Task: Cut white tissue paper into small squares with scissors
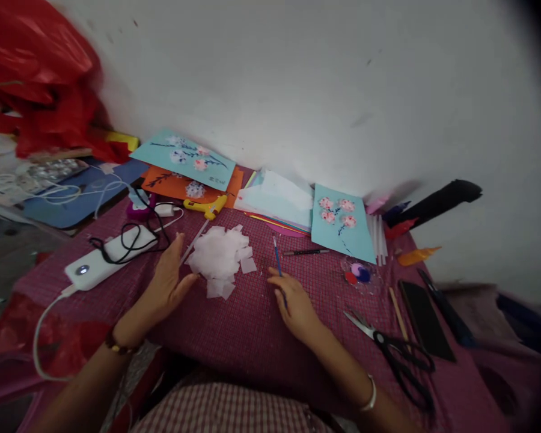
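Observation:
My left hand (169, 282) is stretched out, fingers together and thumb apart, at the left edge of a loose pile of white tissue-paper squares (220, 255). Nothing lies in its palm. My right hand (296, 308) rests low over the tablecloth with a thin blue paintbrush (278, 255) between its fingers, the bristle end pointing away from me. Just beyond it lies a dark pen (305, 252). To its right a clear palette (359, 273) carries red, pink and blue paint.
A yellow glue gun (206, 207), white power bank (112, 258) and cables sit left. Blossom pictures, one on a light blue sheet (342, 222), and stacked paper (277, 198) line the wall. Black-handled scissors (390, 346), a wooden stick (399, 316) and a dark phone (426, 319) lie right.

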Motion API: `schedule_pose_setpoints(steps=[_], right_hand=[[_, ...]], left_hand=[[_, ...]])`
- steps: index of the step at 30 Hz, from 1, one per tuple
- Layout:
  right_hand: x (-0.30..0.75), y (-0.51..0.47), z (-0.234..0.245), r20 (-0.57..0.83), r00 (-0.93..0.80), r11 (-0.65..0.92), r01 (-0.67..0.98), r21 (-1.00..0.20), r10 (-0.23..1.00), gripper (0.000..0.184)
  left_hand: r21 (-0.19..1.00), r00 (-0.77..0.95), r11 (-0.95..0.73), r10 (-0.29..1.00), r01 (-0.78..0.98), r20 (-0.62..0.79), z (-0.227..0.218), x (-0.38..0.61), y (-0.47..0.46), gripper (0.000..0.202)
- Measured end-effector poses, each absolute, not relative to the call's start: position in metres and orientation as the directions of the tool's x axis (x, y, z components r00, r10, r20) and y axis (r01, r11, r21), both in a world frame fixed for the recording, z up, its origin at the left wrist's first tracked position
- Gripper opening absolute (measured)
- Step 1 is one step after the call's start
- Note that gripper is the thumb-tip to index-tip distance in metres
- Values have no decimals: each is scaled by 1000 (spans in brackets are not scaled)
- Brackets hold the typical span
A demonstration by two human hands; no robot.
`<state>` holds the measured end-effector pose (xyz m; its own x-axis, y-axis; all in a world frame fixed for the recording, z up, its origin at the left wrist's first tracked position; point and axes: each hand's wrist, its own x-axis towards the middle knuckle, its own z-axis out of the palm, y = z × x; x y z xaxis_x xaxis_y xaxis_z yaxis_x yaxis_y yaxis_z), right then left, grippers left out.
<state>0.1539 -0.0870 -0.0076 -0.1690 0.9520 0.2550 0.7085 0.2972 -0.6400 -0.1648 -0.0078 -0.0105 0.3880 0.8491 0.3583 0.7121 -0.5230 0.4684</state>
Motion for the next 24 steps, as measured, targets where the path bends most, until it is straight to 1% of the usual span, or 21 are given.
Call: schedule_pose_setpoints(steps=[5, 11, 14, 16, 18, 21, 24], right_hand=[[144, -69, -13, 220, -150, 261, 690, -675, 964, 25], [134, -45, -21, 241, -139, 274, 622, -733, 960, 31], [124, -23, -22, 263, -123, 284, 578, -765, 957, 29], [116, -3, -23, 280, -106, 291, 553, -781, 954, 28], [107, 17, -25, 297, -91, 298, 537, -789, 951, 27], [94, 43, -29, 323, -70, 310, 523, -794, 944, 27], [84, 59, -33, 344, -58, 323, 513, -795, 937, 27]], left_hand=[[495, 398, -517, 855, 698, 332, -22, -165, -4, 74], [573, 342, -443, 897, 690, 281, -17, -160, 9, 70], [543, 394, -469, 882, 696, 258, -12, -156, 17, 72], [496, 437, -503, 863, 708, 251, -9, -153, 20, 77], [446, 453, -522, 853, 727, 260, -5, -151, 18, 77], [419, 389, -485, 872, 768, 297, -1, -150, 5, 65], [491, 288, -407, 909, 771, 301, -1, -151, -15, 61]])
